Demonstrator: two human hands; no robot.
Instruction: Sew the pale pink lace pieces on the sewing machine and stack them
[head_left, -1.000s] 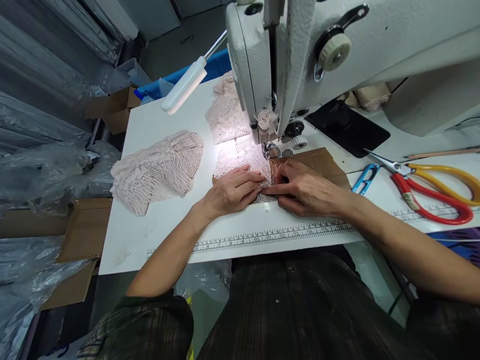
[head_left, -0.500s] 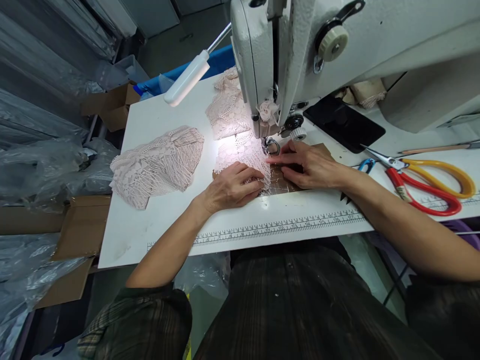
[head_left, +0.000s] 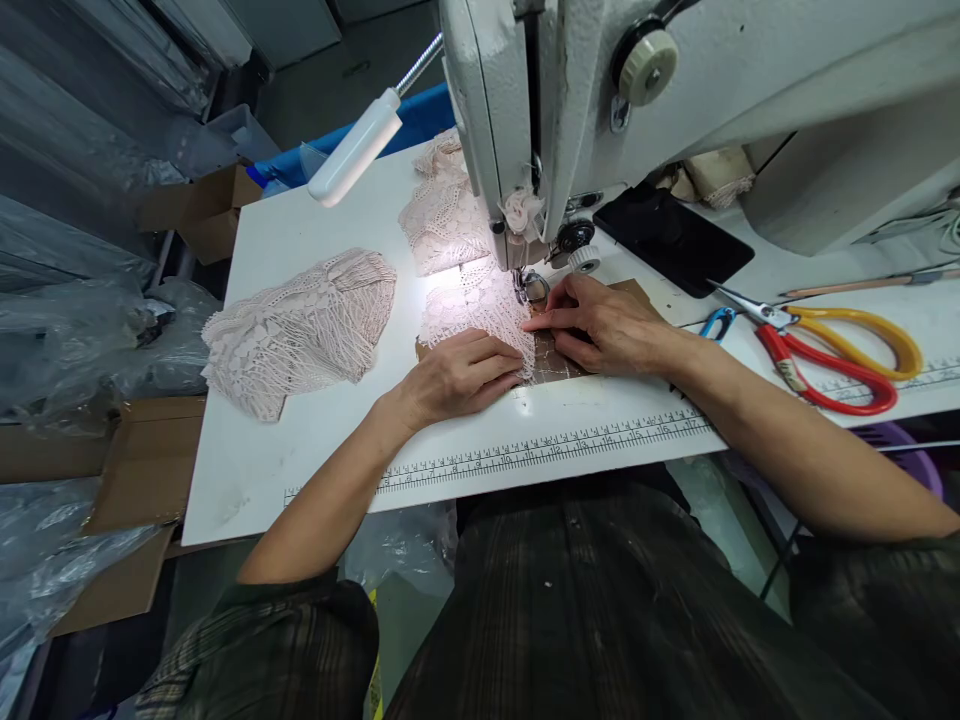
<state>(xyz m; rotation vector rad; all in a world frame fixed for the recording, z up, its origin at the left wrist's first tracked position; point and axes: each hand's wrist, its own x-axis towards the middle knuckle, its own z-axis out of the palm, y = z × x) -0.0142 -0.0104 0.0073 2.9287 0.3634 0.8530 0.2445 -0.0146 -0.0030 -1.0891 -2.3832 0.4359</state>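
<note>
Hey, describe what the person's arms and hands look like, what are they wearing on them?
Both hands are bare: the left hand and right hand wear no gloves, and no rings or watch can be seen. The forearms are bare too. Short sleeves in a dark plaid fabric, brownish with faint lighter lines, show at the left sleeve and right sleeve.

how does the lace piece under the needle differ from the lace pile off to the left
The pink lace piece under the needle lies flat, lit by the machine lamp and pinned by the left hand and right hand. The pink lace pile is bunched, bigger, dimmer and untouched. Both are pale pink openwork on the white table.
</note>
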